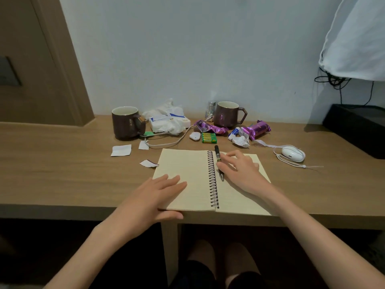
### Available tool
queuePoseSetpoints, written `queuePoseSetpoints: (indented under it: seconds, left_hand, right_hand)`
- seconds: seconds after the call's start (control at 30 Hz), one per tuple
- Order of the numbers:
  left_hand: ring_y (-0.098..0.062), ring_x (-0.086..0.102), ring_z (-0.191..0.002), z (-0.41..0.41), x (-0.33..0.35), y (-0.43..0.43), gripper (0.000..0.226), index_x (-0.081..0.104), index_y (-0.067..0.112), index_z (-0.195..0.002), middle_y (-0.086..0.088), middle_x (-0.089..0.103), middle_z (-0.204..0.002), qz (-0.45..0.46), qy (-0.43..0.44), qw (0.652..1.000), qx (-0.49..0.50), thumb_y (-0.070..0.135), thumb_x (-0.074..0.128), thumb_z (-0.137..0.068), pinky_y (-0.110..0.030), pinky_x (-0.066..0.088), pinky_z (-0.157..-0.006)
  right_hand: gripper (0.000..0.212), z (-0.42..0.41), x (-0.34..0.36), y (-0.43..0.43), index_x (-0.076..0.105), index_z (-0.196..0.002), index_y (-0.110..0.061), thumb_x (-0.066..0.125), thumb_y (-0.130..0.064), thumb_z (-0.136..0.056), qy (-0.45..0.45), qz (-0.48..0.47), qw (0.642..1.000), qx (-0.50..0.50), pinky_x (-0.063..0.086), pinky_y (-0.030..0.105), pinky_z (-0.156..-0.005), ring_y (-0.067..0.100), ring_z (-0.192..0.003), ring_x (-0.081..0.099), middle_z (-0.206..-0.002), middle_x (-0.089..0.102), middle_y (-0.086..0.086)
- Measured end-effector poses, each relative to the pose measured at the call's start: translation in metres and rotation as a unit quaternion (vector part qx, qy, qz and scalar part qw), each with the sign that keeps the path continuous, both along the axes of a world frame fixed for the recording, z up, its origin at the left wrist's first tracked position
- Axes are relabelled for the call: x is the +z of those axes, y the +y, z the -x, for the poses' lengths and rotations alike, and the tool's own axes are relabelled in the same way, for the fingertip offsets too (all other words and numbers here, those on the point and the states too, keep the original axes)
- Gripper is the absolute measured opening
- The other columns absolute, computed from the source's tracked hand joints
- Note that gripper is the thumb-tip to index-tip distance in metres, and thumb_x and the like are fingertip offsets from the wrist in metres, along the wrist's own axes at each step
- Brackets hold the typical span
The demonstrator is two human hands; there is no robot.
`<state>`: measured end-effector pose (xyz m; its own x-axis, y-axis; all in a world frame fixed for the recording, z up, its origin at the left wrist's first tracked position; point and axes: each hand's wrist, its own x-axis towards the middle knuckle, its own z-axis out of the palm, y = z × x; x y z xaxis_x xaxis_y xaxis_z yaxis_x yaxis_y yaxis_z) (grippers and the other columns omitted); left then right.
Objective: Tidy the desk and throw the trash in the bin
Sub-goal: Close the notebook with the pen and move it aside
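The tidying has barely begun, and the step in hand is clearing the one open notebook (187, 178), which lies at the middle of the near edge of the counter (62, 163). The left grip (154, 197) lies flat on the left page at its near-left corner, fingers straight and thumb tucked along the near edge. The right grip (241, 170) is spread over the right page, its fingertips touching the one black pen (218, 161) that lies just beside the spiral binding. The fingers are not curled round the pen.

As I judge it, the next move is to lift the pen off the page, then fold the left page over to close the notebook. The pen has to come away first, or it will be caught in the fold.

The rubbish sits toward the back edge:
- Three torn paper scraps (121, 150) lie left of the notebook.
- Two purple wrappers (210, 127) lie near the back middle.
- One crumpled white wrapper (240, 141) lies just beside the right-hand purple one.

No bin is in view, so it will have to be found.

The things to keep:
- Two brown mugs (127, 123), one at the back left and one at the back middle.
- One tissue pack (168, 120) between them.
- One pack of green batteries (209, 138).
- One white cable (166, 143).
- One white earbud case (292, 154) with a cord, toward the right edge.
- One black box (358, 126) at the far right.
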<state>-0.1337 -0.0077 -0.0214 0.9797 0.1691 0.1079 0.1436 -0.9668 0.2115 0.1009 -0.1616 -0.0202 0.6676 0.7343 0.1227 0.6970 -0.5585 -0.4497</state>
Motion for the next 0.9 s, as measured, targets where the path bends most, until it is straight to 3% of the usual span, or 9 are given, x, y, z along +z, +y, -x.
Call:
queuePoseSetpoints:
  seconds: [0.1, 0.23, 0.33, 0.47, 0.53, 0.6, 0.7, 0.8, 0.9]
  left_hand:
    - [-0.004, 0.032, -0.138, 0.009, 0.003, -0.002, 0.075, 0.035, 0.046, -0.140, 0.024, 0.032, -0.148, -0.015, -0.061, 0.998, -0.006, 0.079, 0.023, -0.074, -0.020, 0.030, -0.106]
    - [-0.006, 0.050, -0.126, 0.014, 0.005, -0.008, 0.044, 0.044, 0.045, -0.133, 0.023, 0.050, -0.137, -0.068, -0.129, 0.989, -0.033, 0.052, 0.033, -0.091, -0.029, 0.052, -0.090]
    - [-0.014, 0.045, -0.131, 0.011, 0.001, -0.010, 0.058, 0.044, 0.039, -0.137, 0.010, 0.040, -0.148, -0.073, -0.214, 0.974, -0.020, 0.018, 0.061, -0.086, -0.036, 0.045, -0.101]
    - [0.005, 0.033, -0.132, -0.002, 0.013, -0.024, 0.093, 0.031, 0.046, -0.140, 0.011, 0.014, -0.156, 0.207, -0.333, 0.918, 0.055, -0.006, 0.070, -0.075, -0.017, 0.043, -0.096]
    - [0.018, 0.041, -0.115, -0.009, 0.021, -0.032, 0.091, 0.023, 0.050, -0.140, 0.013, 0.023, -0.151, 0.401, -0.350, 0.842, 0.092, -0.004, 0.065, -0.081, -0.011, 0.048, -0.085]
    - [0.009, 0.059, -0.101, -0.017, 0.025, -0.034, 0.078, 0.021, 0.046, -0.143, 0.010, 0.048, -0.137, 0.571, -0.335, 0.738, 0.131, 0.009, 0.061, -0.088, -0.018, 0.054, -0.077]
    - [-0.004, 0.069, -0.072, -0.028, 0.035, -0.030, 0.041, 0.042, 0.028, -0.138, 0.008, 0.074, -0.087, 0.703, -0.304, 0.614, 0.191, 0.028, 0.048, -0.097, -0.021, 0.055, -0.057]
    - [-0.011, 0.069, -0.071, -0.034, 0.042, -0.028, 0.036, 0.061, 0.021, -0.116, 0.005, 0.075, -0.078, 0.740, -0.241, 0.602, 0.178, 0.044, 0.044, -0.095, -0.021, 0.054, -0.056]
    - [-0.015, 0.067, -0.065, -0.040, 0.054, -0.030, 0.007, 0.066, 0.019, -0.092, 0.006, 0.072, -0.060, 0.707, -0.173, 0.652, 0.212, 0.023, 0.061, -0.088, -0.025, 0.053, -0.059]
  right_hand:
    - [0.048, 0.003, 0.002, -0.003, 0.034, -0.140, -0.049, 0.033, -0.060, -0.094, -0.025, 0.025, 0.999, 0.012, 0.022, 0.042, -0.099, 0.023, -0.128, 0.032, -0.139, 0.038, -0.012]
    - [0.044, 0.000, 0.003, -0.008, 0.033, -0.138, -0.055, 0.033, -0.059, -0.094, -0.031, 0.030, 0.999, 0.007, 0.018, 0.037, -0.092, 0.021, -0.128, 0.030, -0.138, 0.038, -0.013]
    - [0.044, -0.004, 0.002, -0.012, 0.032, -0.138, -0.055, 0.032, -0.059, -0.094, -0.032, 0.033, 0.999, -0.002, 0.017, 0.037, -0.093, 0.020, -0.129, 0.029, -0.138, 0.037, -0.013]
    - [0.046, -0.007, 0.001, -0.016, 0.035, -0.139, -0.051, 0.035, -0.059, -0.093, -0.029, 0.015, 0.999, -0.012, 0.018, 0.037, -0.093, 0.019, -0.129, 0.030, -0.137, 0.040, -0.014]
    - [0.047, -0.009, -0.001, -0.015, 0.039, -0.139, -0.048, 0.039, -0.058, -0.093, -0.010, -0.019, 1.000, -0.017, 0.020, 0.038, -0.095, 0.019, -0.127, 0.035, -0.133, 0.045, -0.014]
    - [0.044, -0.011, -0.002, -0.016, 0.046, -0.136, -0.044, 0.042, -0.055, -0.093, 0.019, -0.076, 0.997, -0.024, 0.027, 0.043, -0.102, 0.020, -0.119, 0.045, -0.127, 0.054, -0.013]
    - [0.035, -0.014, -0.004, -0.019, 0.058, -0.128, -0.035, 0.048, -0.042, -0.095, 0.037, -0.161, 0.985, -0.052, 0.039, 0.051, -0.102, 0.014, -0.103, 0.055, -0.123, 0.062, -0.009]
    - [0.029, -0.016, -0.004, -0.023, 0.065, -0.119, -0.031, 0.051, -0.033, -0.094, -0.009, -0.174, 0.979, -0.108, 0.039, 0.050, -0.102, 0.016, -0.108, 0.055, -0.127, 0.062, -0.005]
    - [0.029, -0.025, -0.003, -0.037, 0.064, -0.119, -0.031, 0.053, -0.033, -0.092, -0.026, -0.094, 0.986, -0.133, 0.034, 0.049, -0.107, 0.023, -0.129, 0.045, -0.138, 0.054, -0.002]
